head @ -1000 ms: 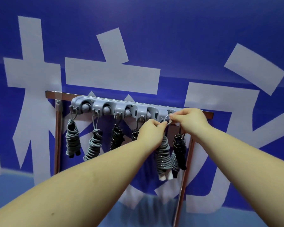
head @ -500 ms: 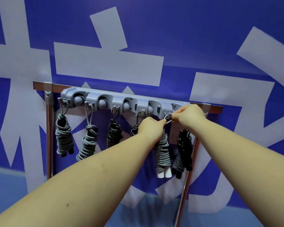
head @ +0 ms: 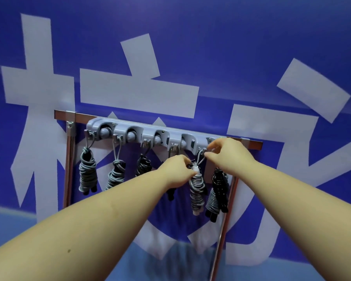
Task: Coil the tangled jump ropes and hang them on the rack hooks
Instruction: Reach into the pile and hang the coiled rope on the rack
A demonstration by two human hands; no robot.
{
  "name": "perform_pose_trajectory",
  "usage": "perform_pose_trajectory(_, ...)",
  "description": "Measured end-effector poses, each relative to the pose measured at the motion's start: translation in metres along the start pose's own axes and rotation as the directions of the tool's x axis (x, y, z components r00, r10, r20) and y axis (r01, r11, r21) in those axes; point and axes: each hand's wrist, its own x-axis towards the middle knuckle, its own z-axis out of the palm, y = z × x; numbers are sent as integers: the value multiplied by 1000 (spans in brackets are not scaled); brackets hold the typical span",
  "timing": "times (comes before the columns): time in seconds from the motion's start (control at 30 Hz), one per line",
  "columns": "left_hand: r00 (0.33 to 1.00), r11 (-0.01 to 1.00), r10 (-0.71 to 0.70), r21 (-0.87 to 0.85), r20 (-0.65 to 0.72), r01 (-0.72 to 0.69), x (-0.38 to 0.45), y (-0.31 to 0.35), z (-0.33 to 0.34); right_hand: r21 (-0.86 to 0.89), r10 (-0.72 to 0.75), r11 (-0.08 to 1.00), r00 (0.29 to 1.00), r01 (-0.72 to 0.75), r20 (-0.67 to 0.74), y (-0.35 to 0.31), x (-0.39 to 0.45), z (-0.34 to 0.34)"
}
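A grey hook rack (head: pixel 142 130) is fixed to a metal frame against the blue wall. Coiled jump ropes hang from its hooks: two grey ones (head: pixel 87 175) at the left, a black one (head: pixel 143 166) in the middle and a black-and-grey bundle (head: pixel 218 195) at the right end. My left hand (head: pixel 176 171) pinches the top of a grey coil with white handles (head: pixel 197 191). My right hand (head: pixel 227 153) pinches that coil's loop at a hook near the rack's right end. A further coil is mostly hidden behind my left hand.
The metal frame has a top bar (head: pixel 65 114), a left post (head: pixel 68 169) and a right post (head: pixel 223 230). The blue wall with large pale lettering (head: pixel 138 94) fills the background. A lighter blue floor strip (head: pixel 170 266) shows below.
The view has shifted a little. My left hand has slipped slightly down the grey coil, baring its white handle tops, while my right hand stays at the loop by the hook.
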Motion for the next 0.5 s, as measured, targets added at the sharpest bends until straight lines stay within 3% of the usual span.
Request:
perform_pose_trajectory(0.1, 992, 954, 121, 274, 23, -123, -25, -1, -15, -301, -154, 933, 975, 197, 160, -17, -25, -11)
perform_pose_trajectory(0.17, 985, 889, 152, 423, 82, -172, -43, -5, -22, -378, -208, 877, 943, 297, 258, -27, -42, -10)
perform_pose_trajectory(0.33, 971, 759, 163, 606, 176, -238, -96, -26, -28, -311, -229, 871, 874, 380, 428, -42, -88, 17)
perform_pose_trajectory(0.5, 972, 771, 91, 603, 215, -205, -147, -68, -10, -236, -240, 880, 814, 412, 529, -43, -137, 79)
